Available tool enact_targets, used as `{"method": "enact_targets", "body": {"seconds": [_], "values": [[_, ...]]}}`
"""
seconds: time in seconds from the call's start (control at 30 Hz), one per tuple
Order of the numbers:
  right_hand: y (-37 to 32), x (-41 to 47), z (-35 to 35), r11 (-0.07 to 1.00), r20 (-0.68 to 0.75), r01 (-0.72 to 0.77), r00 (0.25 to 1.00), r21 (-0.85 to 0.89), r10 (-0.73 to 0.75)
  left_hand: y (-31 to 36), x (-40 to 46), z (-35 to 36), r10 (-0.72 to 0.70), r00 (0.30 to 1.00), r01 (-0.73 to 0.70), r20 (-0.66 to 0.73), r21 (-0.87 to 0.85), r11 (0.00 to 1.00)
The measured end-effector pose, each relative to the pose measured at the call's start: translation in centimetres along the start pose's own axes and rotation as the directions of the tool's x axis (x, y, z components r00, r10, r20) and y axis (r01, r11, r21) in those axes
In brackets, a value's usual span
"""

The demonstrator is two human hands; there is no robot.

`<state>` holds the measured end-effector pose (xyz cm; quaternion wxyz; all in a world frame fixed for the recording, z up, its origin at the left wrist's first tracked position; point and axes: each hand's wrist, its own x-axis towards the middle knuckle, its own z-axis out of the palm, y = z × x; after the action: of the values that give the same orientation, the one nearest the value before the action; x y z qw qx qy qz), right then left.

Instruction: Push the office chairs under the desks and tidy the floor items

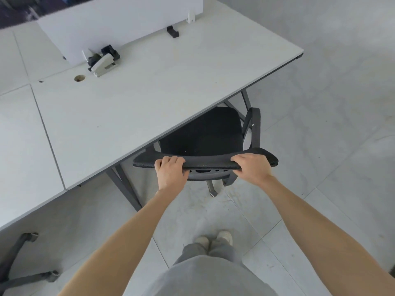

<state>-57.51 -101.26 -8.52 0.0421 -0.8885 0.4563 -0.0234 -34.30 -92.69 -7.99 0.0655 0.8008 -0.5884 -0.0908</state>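
A black office chair (203,133) stands at the front edge of a white desk (149,92), its seat partly under the desktop. Its curved mesh backrest top runs across the middle of the view. My left hand (171,171) grips the backrest's left part, fingers curled over the top edge. My right hand (252,167) grips the right part the same way. The chair's right armrest (255,127) sticks out beside the desk's dark leg. One caster (212,190) shows below the backrest.
A second chair's wheeled base (23,263) lies at the lower left under a neighbouring desk. On the desk sit a white divider panel (119,22), a grey clamp bracket (104,63) and a cable hole (79,78). Grey tiled floor (320,146) spreads to the right.
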Motion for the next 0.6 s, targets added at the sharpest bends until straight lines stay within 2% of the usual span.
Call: {"method": "enact_targets", "body": {"seconds": [0.1, 0.2, 0.27, 0.33, 0.4, 0.47, 0.53, 0.6], "values": [[-0.1, -0.5, 0.3, 0.998, 0.007, -0.025, 1.000, 0.061, 0.025, 0.2, -0.7, 0.0, 0.012, 1.000, -0.012, 0.006, 0.018, 1.000], [-0.5, -1.4, 0.0, 0.989, -0.066, -0.004, 0.998, 0.149, 0.014, 0.0, -0.9, -0.6, 0.046, 0.998, -0.046, 0.042, -0.015, 0.999], [-0.8, -3.1, -0.3, 0.973, -0.139, -0.007, 0.990, 0.231, 0.040, 0.1, -1.1, -1.3, 0.145, 0.987, -0.134, 0.069, -0.142, 0.981], [-1.1, -5.5, -1.1, 0.909, -0.160, -0.098, 0.971, 0.406, 0.176, 1.1, -2.0, -2.4, 0.272, 0.962, -0.245, 0.036, -0.328, 0.912], [-1.8, -8.5, -2.0, 0.765, -0.075, -0.257, 0.927, 0.590, 0.368, 2.7, -4.0, -3.3, 0.275, 0.961, -0.242, -0.011, -0.506, 0.828], [-2.6, -12.0, -2.1, 0.595, 0.003, -0.368, 0.852, 0.715, 0.524, 4.4, -6.4, -2.7, 0.222, 0.975, -0.153, 0.018, -0.669, 0.728], [-3.2, -15.5, -1.5, 0.397, 0.083, -0.432, 0.754, 0.810, 0.652, 6.5, -8.5, -1.0, 0.207, 0.959, 0.043, 0.196, -0.816, 0.577], [-3.9, -19.3, -0.3, 0.180, 0.200, -0.471, 0.648, 0.864, 0.735, 8.6, -9.9, 1.0, 0.215, 0.876, 0.292, 0.431, -0.831, 0.474]]}}
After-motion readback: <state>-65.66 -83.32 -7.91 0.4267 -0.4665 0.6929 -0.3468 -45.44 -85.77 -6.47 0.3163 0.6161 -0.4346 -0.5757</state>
